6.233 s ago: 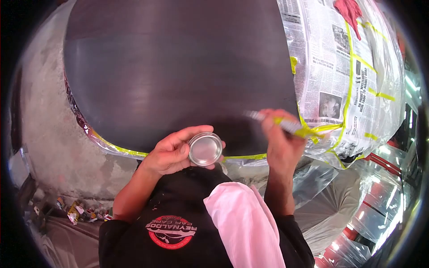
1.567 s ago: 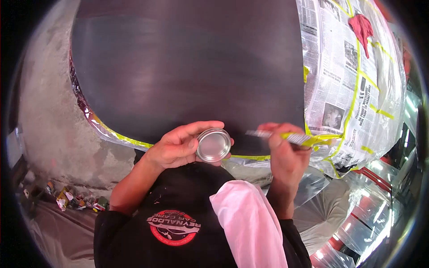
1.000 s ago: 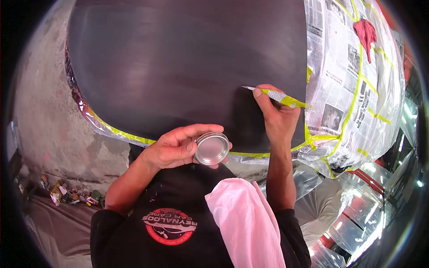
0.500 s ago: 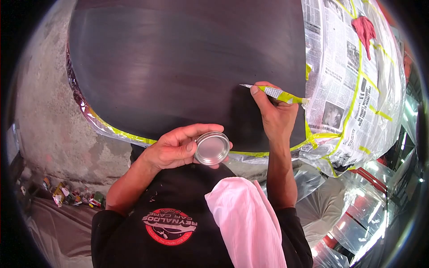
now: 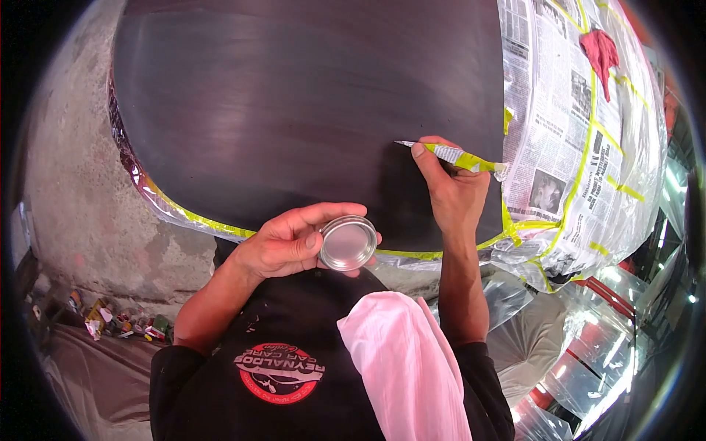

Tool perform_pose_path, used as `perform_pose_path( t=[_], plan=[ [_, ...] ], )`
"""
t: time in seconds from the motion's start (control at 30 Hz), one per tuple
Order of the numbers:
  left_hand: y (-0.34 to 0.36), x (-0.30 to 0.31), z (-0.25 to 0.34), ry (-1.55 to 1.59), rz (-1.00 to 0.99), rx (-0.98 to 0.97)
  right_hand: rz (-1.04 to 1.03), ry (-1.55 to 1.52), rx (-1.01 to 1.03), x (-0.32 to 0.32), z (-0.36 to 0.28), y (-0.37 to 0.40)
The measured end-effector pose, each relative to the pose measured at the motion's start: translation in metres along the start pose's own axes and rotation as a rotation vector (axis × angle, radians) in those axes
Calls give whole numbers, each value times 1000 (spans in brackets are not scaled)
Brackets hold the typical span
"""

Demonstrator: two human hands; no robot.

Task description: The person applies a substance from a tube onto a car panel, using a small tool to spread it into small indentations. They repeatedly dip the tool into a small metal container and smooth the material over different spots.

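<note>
A wide, dark, smooth car panel (image 5: 294, 95) fills the upper middle, curving down toward me. My left hand (image 5: 283, 246) is closed around a small round clear jar (image 5: 347, 244), held near my chest over the panel's near edge. Its round opening is turned toward me, and the inside looks pale. In my right hand (image 5: 457, 195), a slim pointed tool wrapped in newsprint and yellow tape (image 5: 465, 159) is gripped like a pen. The tool's thin tip points left, right at the dark surface, and its crumpled rear end reaches toward the newspaper.
Newspaper sheets (image 5: 533, 103) and clear plastic, held by yellow tape, cover the right side. A red rag (image 5: 601, 53) lies on them. Taped plastic lines the panel's lower left edge. A pink cloth (image 5: 404, 360) hangs over my front. Small clutter (image 5: 132, 323) sits at lower left.
My left hand and the jar have shifted very slightly left. My right hand keeps the tool at nearly the same spot over the panel.
</note>
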State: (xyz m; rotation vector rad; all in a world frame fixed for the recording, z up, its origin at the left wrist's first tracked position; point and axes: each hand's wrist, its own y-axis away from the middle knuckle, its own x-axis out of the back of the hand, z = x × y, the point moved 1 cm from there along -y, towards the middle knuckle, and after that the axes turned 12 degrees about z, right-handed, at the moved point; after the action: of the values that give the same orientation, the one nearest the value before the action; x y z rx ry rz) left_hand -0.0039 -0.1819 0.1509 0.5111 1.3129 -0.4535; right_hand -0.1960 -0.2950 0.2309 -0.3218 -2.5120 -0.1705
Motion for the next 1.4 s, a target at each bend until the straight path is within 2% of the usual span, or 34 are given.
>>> perform_pose_path(
  t=[0.27, 0.33, 0.37, 0.67, 0.87, 1.4],
  plan=[
    [1, -2, 3, -21, -3, -9, -28, -16, 8, 6, 3, -5],
    [2, -5, 4, -11, 20, -3, 54, -239, 26, 6, 3, -8],
    [2, -3, 3, -10, 20, -2, 66, -254, -6, 7, 0, -9],
    [2, 2, 1, -13, 4, -5, 5, -144, 57, -6, 5, -8],
    [2, -1, 3, 20, 15, -4, 5, -98, -3, -7, -1, -5],
    [4, 3, 1, -7, 14, -5, 28, -95, 15, -9, -2, -4]
  ],
)
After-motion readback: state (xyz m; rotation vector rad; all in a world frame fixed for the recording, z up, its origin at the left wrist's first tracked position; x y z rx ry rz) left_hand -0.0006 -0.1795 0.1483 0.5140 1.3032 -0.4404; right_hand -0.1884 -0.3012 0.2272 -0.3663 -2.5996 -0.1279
